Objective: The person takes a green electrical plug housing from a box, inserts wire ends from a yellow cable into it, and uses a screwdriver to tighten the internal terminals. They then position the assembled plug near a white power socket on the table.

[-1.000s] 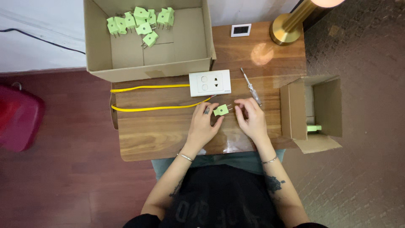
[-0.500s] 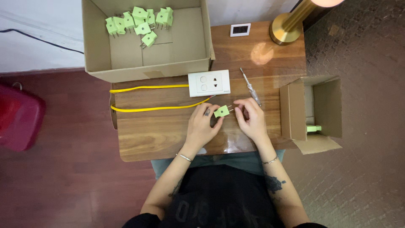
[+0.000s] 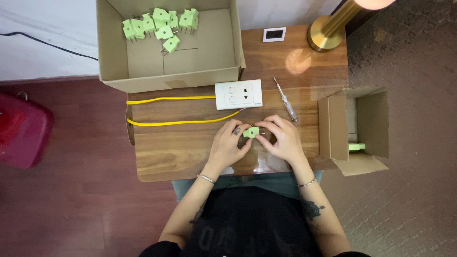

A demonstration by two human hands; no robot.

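fingers (image 3: 240, 134) of both hands pinch green plug (image 3: 251, 132) | wrists resting on wooden table (image 3: 181, 147)

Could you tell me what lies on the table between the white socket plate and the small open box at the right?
In the head view, a screwdriver lies between the socket plate and the small box.

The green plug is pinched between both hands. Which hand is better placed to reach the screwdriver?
Probably the right hand. The screwdriver lies just above its fingers, right of the white socket plate. The left hand sits farther off and could keep the green plug.
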